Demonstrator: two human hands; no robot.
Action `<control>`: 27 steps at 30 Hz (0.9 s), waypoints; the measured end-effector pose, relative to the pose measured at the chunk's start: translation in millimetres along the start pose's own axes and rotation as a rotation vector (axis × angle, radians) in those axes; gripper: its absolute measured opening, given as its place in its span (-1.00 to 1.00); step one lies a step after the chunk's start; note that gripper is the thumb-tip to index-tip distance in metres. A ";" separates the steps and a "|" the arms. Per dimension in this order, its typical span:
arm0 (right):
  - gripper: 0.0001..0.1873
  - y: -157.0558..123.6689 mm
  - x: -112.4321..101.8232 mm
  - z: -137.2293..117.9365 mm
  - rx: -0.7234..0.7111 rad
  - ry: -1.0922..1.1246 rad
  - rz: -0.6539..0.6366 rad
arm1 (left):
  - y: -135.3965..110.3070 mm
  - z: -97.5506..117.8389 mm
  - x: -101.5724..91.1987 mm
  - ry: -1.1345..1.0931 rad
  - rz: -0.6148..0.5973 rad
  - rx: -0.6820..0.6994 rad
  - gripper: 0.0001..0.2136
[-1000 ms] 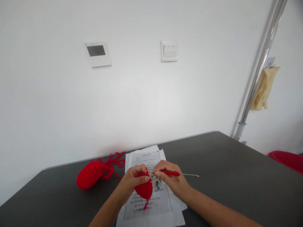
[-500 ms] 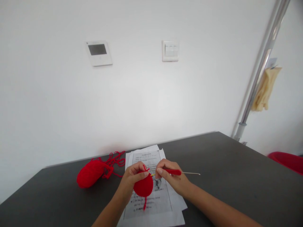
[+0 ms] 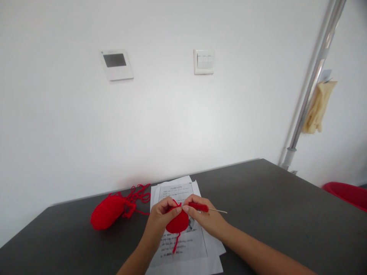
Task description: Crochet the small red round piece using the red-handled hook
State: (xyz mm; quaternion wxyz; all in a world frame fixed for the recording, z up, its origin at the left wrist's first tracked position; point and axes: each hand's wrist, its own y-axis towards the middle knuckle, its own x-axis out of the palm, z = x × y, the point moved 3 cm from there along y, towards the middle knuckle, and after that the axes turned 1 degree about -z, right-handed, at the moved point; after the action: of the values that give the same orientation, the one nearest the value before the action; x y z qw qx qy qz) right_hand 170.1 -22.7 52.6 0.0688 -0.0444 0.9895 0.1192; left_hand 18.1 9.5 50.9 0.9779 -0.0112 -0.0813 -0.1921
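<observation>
My left hand [image 3: 163, 215] pinches the upper edge of a round red crochet piece [image 3: 178, 224], and a yarn tail hangs from its lower side. Between thumb and fingers, my right hand [image 3: 205, 214] grips a crochet hook [image 3: 200, 207] with a red handle; its thin metal end points right. Both hands' fingertips meet at the top of the piece, hiding the hook's working tip. Behind my left hand, a red yarn ball [image 3: 107, 212] lies on the table, with loose loops of yarn [image 3: 140, 194] beside it.
Printed sheets of paper [image 3: 186, 252] lie under my hands on the dark table [image 3: 258, 206]. A white wall rises behind, carrying a screen panel [image 3: 117, 65] and a switch plate [image 3: 204, 62]. To the right are a metal pole [image 3: 309, 95], a yellowish glove [image 3: 319, 107] and a red chair [image 3: 346, 194].
My right hand has moved left with the hook, bringing its fingertips against the crochet piece and my left hand. The yarn tail hangs at more of a slant.
</observation>
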 end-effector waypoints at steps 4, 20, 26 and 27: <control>-0.73 -2.4 8.4 4.6 0.071 0.184 -0.057 | 0.5 -3.5 1.6 -0.066 -0.022 -0.054 -0.74; -0.81 -1.4 11.4 -6.1 0.223 0.494 -0.041 | -5.4 -4.3 12.8 -0.191 0.086 -0.120 -0.66; -0.84 -2.6 10.9 -8.4 0.215 0.483 -0.017 | -6.9 -4.3 13.7 -0.162 0.100 -0.080 -0.65; -0.84 -2.7 10.6 -8.6 0.211 0.476 -0.015 | -7.0 -4.5 13.7 -0.158 0.097 -0.074 -0.65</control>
State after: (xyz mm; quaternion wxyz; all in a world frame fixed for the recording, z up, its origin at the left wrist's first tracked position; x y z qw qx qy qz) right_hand 158.9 -28.1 58.6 -0.1607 -0.0711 0.9844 0.0010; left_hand 28.7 -2.4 48.6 0.9756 -0.0663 -0.1502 -0.1457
